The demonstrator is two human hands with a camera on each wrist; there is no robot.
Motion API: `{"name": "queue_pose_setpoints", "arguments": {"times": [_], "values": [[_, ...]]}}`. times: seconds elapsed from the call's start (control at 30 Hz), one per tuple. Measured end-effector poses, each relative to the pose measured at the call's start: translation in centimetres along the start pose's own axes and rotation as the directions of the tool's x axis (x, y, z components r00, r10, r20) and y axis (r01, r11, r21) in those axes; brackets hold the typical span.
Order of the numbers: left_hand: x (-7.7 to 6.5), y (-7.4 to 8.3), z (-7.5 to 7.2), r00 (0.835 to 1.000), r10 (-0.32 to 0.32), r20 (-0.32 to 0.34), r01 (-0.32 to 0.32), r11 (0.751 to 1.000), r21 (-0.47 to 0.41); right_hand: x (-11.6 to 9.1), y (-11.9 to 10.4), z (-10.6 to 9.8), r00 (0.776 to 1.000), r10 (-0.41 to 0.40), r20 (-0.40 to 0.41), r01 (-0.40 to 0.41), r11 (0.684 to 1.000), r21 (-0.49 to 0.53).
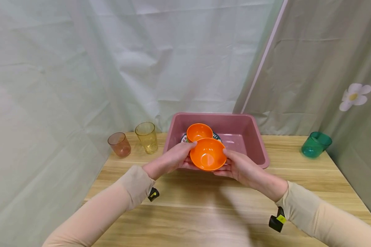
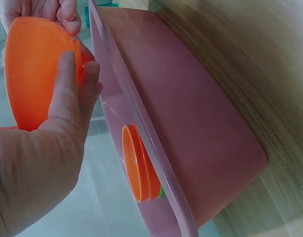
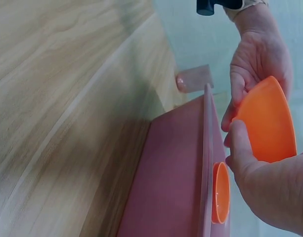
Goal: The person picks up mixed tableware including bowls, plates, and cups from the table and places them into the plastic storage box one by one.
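An orange bowl (image 1: pixel 208 155) is held between both hands over the front rim of a pink basin (image 1: pixel 238 118), its inside facing up toward the head. My left hand (image 1: pixel 177 157) grips its left side, thumb at the rim and fingers beneath. On the opposite side my right hand (image 1: pixel 242 168) holds it the same way, and the right wrist view shows the bowl's outer wall (image 3: pixel 270 123) between the hands. Inside the basin, toward its left, sits another orange bowl (image 1: pixel 199 131); the left wrist view shows a second orange rim (image 2: pixel 150 170) nested against it. A dark printed piece (image 1: pixel 216 137) shows partly behind them.
Left of the basin stand a yellow glass (image 1: pixel 146 138) and a pinkish-brown glass (image 1: pixel 120 145). A green glass (image 1: pixel 316 145) is near the wooden table's (image 1: pixel 185 219) right edge. Pale curtains (image 1: pixel 185 61) hang behind and at the sides.
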State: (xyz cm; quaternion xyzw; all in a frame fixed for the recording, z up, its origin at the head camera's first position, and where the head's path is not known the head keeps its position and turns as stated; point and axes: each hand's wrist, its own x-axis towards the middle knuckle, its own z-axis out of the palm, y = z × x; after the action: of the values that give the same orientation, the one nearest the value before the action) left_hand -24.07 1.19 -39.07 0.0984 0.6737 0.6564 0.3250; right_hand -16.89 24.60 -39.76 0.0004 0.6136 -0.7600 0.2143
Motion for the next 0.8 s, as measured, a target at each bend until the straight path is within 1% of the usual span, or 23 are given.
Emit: {"name": "queue_pose_setpoints", "arguments": {"times": [0.13,0.23,0.3,0.37,0.4,0.43,0.47,0.5,0.57,0.63,0.67,0.73,0.8], "values": [[-0.2,0.0,-0.1,1.0,0.005,0.003,-0.005,1.0,0.027,0.1,0.0,0.0,1.0,-0.002,0.003,0.002,1.0,0.003],[-0.4,0.0,-0.1,1.0,0.029,0.009,-0.03,0.997,0.073,0.1,0.0,0.1,1.0,-0.004,0.0,0.004,1.0,0.002],[-0.5,0.0,-0.2,0.999,0.048,0.006,-0.049,0.992,0.119,0.1,-0.1,0.1,1.0,-0.007,-0.001,0.007,1.0,-0.001],[-0.7,0.1,-0.3,0.996,0.086,-0.001,-0.084,0.976,0.199,0.0,-0.1,0.0,1.0,-0.01,-0.003,0.01,1.0,-0.005],[-0.9,0.1,-0.4,0.994,0.112,-0.003,-0.108,0.963,0.248,0.0,-0.1,-0.1,1.0,-0.01,-0.003,0.01,1.0,-0.009],[-1.1,0.0,-0.5,0.989,0.147,-0.013,-0.135,0.938,0.32,0.0,-0.2,-0.2,1.0,-0.01,-0.003,0.01,1.0,-0.013],[-1.3,0.0,-0.6,0.983,0.18,-0.018,-0.158,0.904,0.398,0.0,-0.2,-0.2,1.0,-0.011,-0.005,0.011,1.0,-0.018],[-1.5,0.0,-0.8,0.976,0.219,-0.018,-0.184,0.861,0.474,0.0,-0.2,-0.3,1.0,-0.01,-0.008,0.01,1.0,-0.022],[-2.0,0.0,-1.3,0.958,0.287,-0.011,-0.222,0.762,0.608,-0.1,-0.4,-0.5,1.0,-0.01,-0.013,0.009,0.999,-0.033],[-2.5,-0.1,-1.7,0.939,0.344,0.0,-0.234,0.641,0.731,-0.1,-0.5,-0.7,1.0,-0.01,-0.025,0.009,0.999,-0.044],[-2.7,-0.1,-1.9,0.933,0.361,0.012,-0.239,0.59,0.771,-0.1,-0.6,-0.8,1.0,-0.012,-0.027,0.011,0.999,-0.049],[-3.1,-0.3,-2.3,0.918,0.397,0.025,-0.231,0.479,0.847,-0.1,-0.7,-1.0,0.999,-0.015,-0.034,0.013,0.998,-0.06],[-3.3,-0.6,-2.6,0.896,0.443,0.046,-0.223,0.358,0.907,0.0,-0.9,-1.2,0.999,-0.019,-0.043,0.016,0.997,-0.074]]}}
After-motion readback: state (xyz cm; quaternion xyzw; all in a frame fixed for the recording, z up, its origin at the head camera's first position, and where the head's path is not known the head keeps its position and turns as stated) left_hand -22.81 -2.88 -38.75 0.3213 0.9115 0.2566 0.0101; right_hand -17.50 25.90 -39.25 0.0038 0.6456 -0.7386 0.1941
